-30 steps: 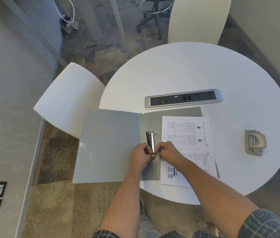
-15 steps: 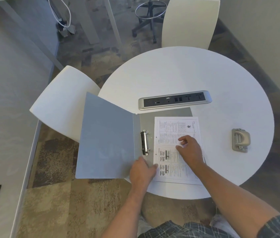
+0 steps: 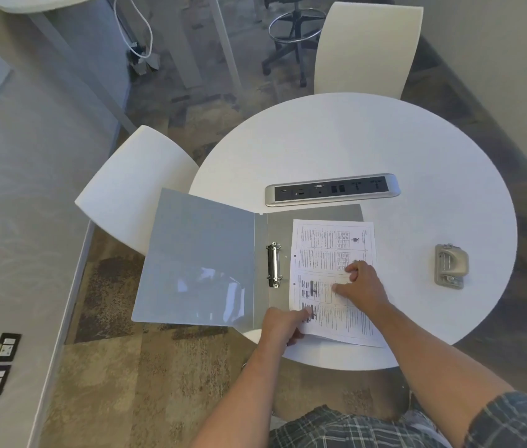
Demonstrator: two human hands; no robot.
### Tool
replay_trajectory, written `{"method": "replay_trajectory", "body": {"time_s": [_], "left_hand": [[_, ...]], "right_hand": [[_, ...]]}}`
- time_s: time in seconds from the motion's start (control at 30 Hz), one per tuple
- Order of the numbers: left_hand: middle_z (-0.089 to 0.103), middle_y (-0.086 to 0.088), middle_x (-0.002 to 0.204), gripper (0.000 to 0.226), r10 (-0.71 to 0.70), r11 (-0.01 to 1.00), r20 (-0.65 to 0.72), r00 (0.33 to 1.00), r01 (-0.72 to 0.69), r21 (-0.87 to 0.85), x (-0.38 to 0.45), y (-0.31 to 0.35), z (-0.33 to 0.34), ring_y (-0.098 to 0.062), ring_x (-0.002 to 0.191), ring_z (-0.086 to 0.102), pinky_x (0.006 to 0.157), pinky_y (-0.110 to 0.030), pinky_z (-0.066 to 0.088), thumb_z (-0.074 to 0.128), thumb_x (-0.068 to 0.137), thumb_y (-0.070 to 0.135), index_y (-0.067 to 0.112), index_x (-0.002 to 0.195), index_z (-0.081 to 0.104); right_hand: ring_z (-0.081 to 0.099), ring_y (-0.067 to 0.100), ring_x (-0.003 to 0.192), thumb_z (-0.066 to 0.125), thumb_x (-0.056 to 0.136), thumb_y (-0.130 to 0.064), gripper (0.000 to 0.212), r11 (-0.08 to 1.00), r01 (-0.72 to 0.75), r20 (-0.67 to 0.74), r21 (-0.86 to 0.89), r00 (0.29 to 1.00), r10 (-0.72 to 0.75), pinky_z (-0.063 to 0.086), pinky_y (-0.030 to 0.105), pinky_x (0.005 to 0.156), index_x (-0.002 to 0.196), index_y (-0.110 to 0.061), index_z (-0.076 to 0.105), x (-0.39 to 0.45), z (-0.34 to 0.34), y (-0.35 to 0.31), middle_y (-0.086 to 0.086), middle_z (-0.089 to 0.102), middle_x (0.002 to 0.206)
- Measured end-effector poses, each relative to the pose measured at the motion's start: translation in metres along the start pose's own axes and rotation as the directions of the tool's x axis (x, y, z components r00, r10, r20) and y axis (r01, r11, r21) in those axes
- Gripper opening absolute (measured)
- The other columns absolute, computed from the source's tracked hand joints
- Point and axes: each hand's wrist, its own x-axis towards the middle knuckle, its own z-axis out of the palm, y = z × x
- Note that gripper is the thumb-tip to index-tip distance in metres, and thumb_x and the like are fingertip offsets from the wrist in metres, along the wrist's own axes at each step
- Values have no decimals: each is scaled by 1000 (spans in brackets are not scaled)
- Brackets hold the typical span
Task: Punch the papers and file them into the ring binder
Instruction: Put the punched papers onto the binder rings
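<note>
A grey ring binder (image 3: 197,260) lies open on the round white table (image 3: 417,150), its left cover hanging past the table edge. The metal ring mechanism (image 3: 274,265) sits on the spine. A printed stack of papers (image 3: 330,244) with holes along its left edge lies on the binder's right cover. My left hand (image 3: 283,326) pinches the papers' lower left corner, which is lifted a little. My right hand (image 3: 363,286) rests on the middle of the top sheet. The grey hole punch (image 3: 451,266) stands to the right, apart from both hands.
A silver power and socket strip (image 3: 331,190) is set into the table just behind the binder. White chairs stand at the left (image 3: 133,182) and at the back (image 3: 365,46). A stool and cables are on the floor beyond.
Both hands have left the ring mechanism. My right hand moved onto the papers, and my left hand moved down to their lower left corner and took hold of it.
</note>
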Motion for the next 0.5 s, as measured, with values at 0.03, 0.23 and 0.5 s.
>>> {"method": "replay_trajectory", "body": {"time_s": [0.03, 0.23, 0.5], "left_hand": [[66, -8, 70, 48, -18, 999, 8, 1000, 18, -28, 0, 0, 0, -17, 51, 63, 44, -21, 42, 86, 76, 44, 2, 94, 70], [68, 2, 87, 53, 17, 1000, 26, 1000, -17, 13, -4, 10, 6, -13, 68, 60, 54, -24, 41, 83, 75, 54, 11, 102, 71], [75, -8, 114, 45, 148, 959, 69, 986, -127, -253, -1, 20, 10, -26, 101, 72, 93, -47, 59, 85, 76, 37, 17, 112, 67]], "right_hand": [[60, 19, 96, 87, 71, -27, 52, 1000, -2, 3, 7, 1000, 1, 51, 40, 86, 110, -21, 54, 0, 0, 0, -3, 53, 106], [61, 19, 97, 86, 74, -31, 52, 997, -40, 28, 68, 999, 38, 49, 35, 81, 113, -21, 53, 3, -3, 1, -1, 55, 105], [61, 16, 86, 85, 77, -35, 47, 991, -44, 50, 129, 998, 38, 45, 30, 70, 111, -22, 55, 5, -6, 3, 4, 60, 105]]}}
